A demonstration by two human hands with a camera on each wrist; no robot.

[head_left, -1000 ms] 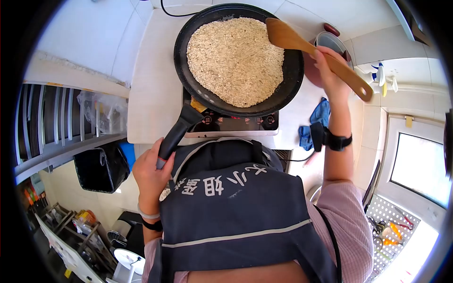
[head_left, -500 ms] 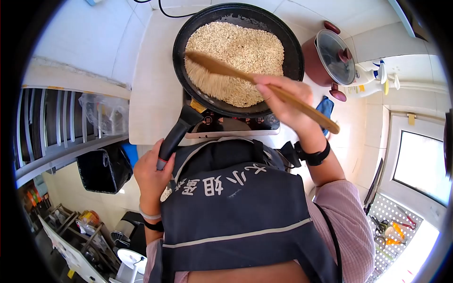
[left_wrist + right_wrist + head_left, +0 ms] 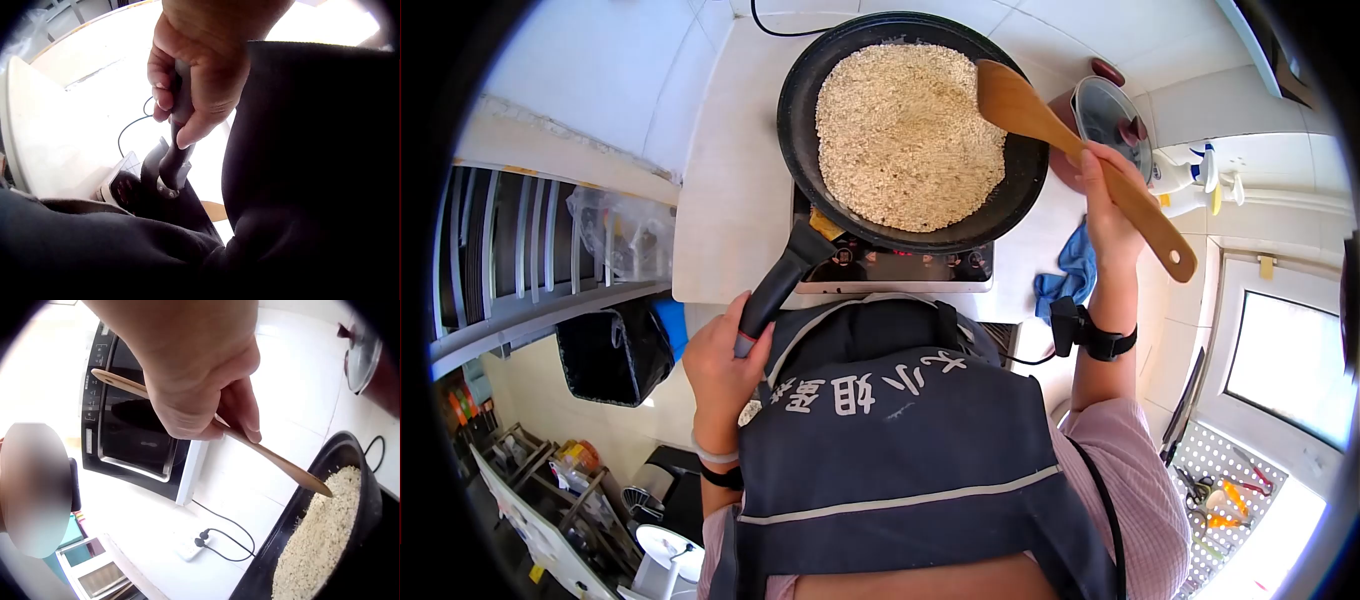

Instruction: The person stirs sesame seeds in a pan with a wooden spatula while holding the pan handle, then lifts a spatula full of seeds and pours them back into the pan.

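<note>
My left hand [image 3: 725, 355] grips the black handle [image 3: 775, 285] of a wide dark frying pan [image 3: 793, 150]. The same hand [image 3: 209, 81] has its fingers wrapped round the handle in the left wrist view. A broad layer of pale, oat-like grains [image 3: 910, 135] covers most of the pan's bottom. With my right hand [image 3: 1115, 205] I hold a wooden spatula [image 3: 1025, 105] by the middle of its shaft. Its blade lies over the right side of the pan, at the edge of the grains. In the right wrist view the spatula's tip [image 3: 322, 487] meets the grains.
Beneath the pan is an induction cooker [image 3: 900, 262] on a pale counter [image 3: 725, 200]. A reddish pot with a glass lid [image 3: 1105, 105] stands right of the pan, near spray bottles [image 3: 1185, 180]. A blue cloth [image 3: 1068, 270] lies at the counter's right. A black-lined bin [image 3: 610, 355] is lower left.
Half a second ago the spatula reached across to the pan's left side; now it is back at the right side. The grains have shifted. My left hand has stayed on the handle.
</note>
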